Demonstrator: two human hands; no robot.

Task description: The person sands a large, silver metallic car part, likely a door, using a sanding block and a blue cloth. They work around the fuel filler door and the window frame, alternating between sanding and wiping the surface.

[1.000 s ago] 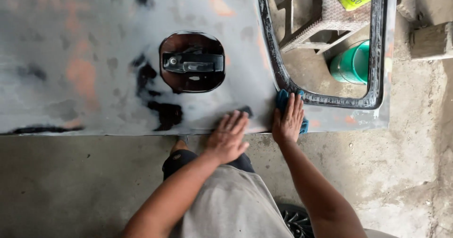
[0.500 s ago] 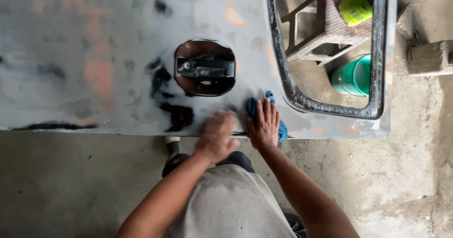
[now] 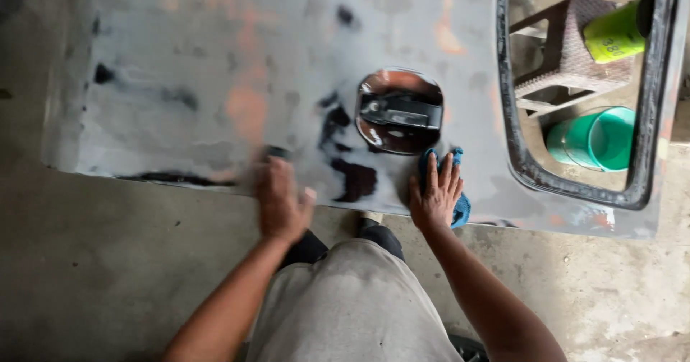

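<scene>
**Blue cloth under the right hand, sanding pad under the left, on a grey car door**

The blue cloth (image 3: 457,189) lies flat on the grey door panel (image 3: 215,67), just below the round recess (image 3: 399,110) that holds the dark door handle, at about five o'clock from it. The right hand (image 3: 435,193) sits on top of the cloth with fingers spread and pointing toward twelve o'clock; it presses down with an open palm and does not grip. Cloth shows past the fingertips at twelve and beside the palm at four o'clock.

The left hand (image 3: 282,202) is at nine o'clock from the cloth, well apart from it, near the panel's lower edge. It is blurred. The fingers curl down over a small dark pad (image 3: 277,151), of which only a corner shows at the fingertips; whether it is clamped or merely pressed under the hand, I cannot tell. Between the two hands lies a dark wet patch (image 3: 356,179), nearer the right hand.

The panel's long axis runs from nine to three o'clock across the view, and both forearms reach onto it from six o'clock. At three o'clock from the cloth is the window opening (image 3: 514,154) with its black rubber edge. Through it show a brown woven stool (image 3: 568,57), a green bucket (image 3: 596,139) and a yellow-green container (image 3: 614,35) on the concrete floor (image 3: 86,276).
</scene>
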